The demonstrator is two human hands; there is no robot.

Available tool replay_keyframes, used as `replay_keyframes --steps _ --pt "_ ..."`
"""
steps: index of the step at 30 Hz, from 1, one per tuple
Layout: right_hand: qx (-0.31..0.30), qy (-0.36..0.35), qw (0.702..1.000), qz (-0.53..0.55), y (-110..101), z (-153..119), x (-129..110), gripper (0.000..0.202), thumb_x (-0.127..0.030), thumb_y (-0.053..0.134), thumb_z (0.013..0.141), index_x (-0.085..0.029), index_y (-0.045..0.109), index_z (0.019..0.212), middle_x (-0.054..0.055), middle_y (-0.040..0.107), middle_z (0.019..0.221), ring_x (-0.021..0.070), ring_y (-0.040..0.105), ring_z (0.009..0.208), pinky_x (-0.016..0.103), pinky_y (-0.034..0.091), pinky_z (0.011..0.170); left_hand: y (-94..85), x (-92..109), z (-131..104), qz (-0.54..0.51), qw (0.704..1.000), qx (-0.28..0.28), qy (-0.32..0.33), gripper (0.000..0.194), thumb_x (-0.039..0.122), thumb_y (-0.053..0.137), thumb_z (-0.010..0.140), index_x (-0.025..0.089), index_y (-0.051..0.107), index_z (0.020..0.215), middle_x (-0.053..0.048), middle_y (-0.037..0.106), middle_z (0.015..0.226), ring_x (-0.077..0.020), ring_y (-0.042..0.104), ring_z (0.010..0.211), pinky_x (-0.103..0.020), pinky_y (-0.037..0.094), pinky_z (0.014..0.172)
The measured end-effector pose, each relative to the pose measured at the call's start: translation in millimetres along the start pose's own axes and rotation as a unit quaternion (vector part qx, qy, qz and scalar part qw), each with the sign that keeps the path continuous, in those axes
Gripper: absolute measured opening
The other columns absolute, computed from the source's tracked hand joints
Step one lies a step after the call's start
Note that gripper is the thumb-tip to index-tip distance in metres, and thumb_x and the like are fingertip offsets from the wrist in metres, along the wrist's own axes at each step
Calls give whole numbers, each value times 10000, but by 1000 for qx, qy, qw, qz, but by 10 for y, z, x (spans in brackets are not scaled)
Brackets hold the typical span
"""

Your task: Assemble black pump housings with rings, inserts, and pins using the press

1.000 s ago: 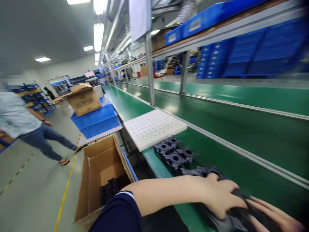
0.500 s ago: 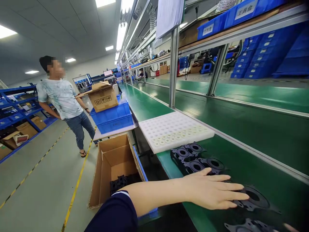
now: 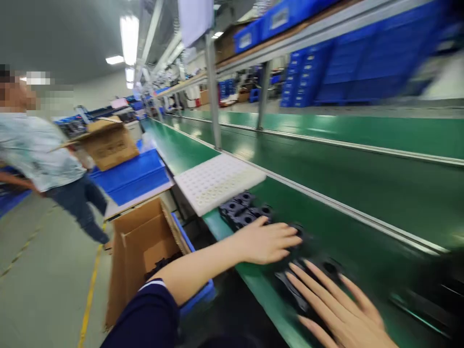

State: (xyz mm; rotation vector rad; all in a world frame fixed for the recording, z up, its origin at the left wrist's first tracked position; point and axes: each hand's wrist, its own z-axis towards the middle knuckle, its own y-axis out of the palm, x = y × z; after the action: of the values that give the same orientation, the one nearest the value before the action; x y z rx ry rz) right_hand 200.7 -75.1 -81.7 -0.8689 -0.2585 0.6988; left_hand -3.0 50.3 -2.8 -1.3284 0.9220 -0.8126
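Several black parts with round openings (image 3: 247, 218) lie in rows along the near edge of the green bench (image 3: 348, 241). My left hand (image 3: 268, 241) rests over the middle of the row, fingers spread and palm down. Closer to me, my right hand (image 3: 337, 309) lies with stretched fingers on the nearest black parts (image 3: 295, 285). Each hand is open and covers some of the parts beneath it. Just beyond the rows sits a white tray (image 3: 217, 176) with many round holes, pale rings filling its near side.
Left of the bench stands an open cardboard box (image 3: 136, 227) with black parts inside. Behind it, blue bins (image 3: 132, 176) carry another carton (image 3: 110, 145). A person (image 3: 39, 150) stands at the left. A metal post (image 3: 213, 92) and a shelf with blue boxes (image 3: 279, 21) rise over the bench.
The view has swung to the right and blurred. My right hand, barely in view before, now lies on the nearest parts. My left hand stays spread over the row.
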Motion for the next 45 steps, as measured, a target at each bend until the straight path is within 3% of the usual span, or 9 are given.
replay_keyframes --steps 5,10,17,23,29,34,37,40,45 --pt "-97 7 993 -66 -274 134 -106 582 -412 514 1010 -176 395 1528 84 413 1577 261 317 1486 496 92 1240 -95 -270 4 -116 989 58 -71 495 357 301 1037 258 371 1517 -56 364 1616 -194 301 1508 -504 232 1231" --pt "-117 41 992 -35 -363 143 -278 507 -389 478 1034 -145 460 1477 125 448 1549 267 356 1459 501 205 1214 -260 -526 -69 -134 977 116 -121 524 312 196 1054 209 275 1562 -93 291 1645 -205 229 1534 -509 213 1245" --pt "-150 93 984 0 -503 195 -489 610 -491 558 965 -185 450 1481 156 538 1433 316 494 1291 493 405 1048 -105 -244 42 -28 999 32 8 548 370 361 1030 241 297 1559 -65 275 1649 -261 195 1544 -580 176 1237" --pt "-196 154 965 -85 -723 236 -513 812 -499 651 877 -110 370 1532 181 605 1217 349 528 1134 545 393 1032 0 -119 88 10 999 44 -17 543 359 327 1038 189 315 1553 -115 318 1628 -284 259 1523 -596 199 1224" --pt "-249 166 940 -166 -757 199 -596 751 -219 621 877 44 328 1517 161 627 973 299 574 879 467 486 850 -2 -92 109 18 998 47 -33 538 376 322 1035 169 373 1529 -141 352 1610 -310 289 1510 -612 231 1207" --pt "-219 184 944 -161 -567 293 -528 656 -435 610 952 75 512 1352 139 646 817 256 593 713 401 491 682 -12 -122 143 14 998 51 -16 550 391 341 1028 185 358 1538 -127 272 1644 -303 299 1505 -581 221 1220" --pt "-160 201 957 -133 -491 415 -418 505 -496 580 959 -27 638 1136 155 655 867 265 616 787 403 498 730 -13 -136 148 7 999 52 -17 564 412 351 1022 199 347 1544 -112 305 1634 -302 291 1508 -580 188 1231" --pt "-92 216 967 -95 -455 518 -302 417 -518 635 911 -105 656 967 218 635 1161 382 556 1170 527 444 998 -34 -151 152 -3 999 48 -19 587 455 375 1010 212 352 1544 -106 318 1631 -309 304 1500 -575 163 1239" --pt "-64 255 964 -48 -343 530 -219 672 -538 637 882 -28 559 1313 282 231 1608 501 89 1496 701 220 1148 -111 -231 201 -16 999 30 12 752 603 443 953 208 281 1572 -121 278 1644 -332 242 1523 -590 102 1241"
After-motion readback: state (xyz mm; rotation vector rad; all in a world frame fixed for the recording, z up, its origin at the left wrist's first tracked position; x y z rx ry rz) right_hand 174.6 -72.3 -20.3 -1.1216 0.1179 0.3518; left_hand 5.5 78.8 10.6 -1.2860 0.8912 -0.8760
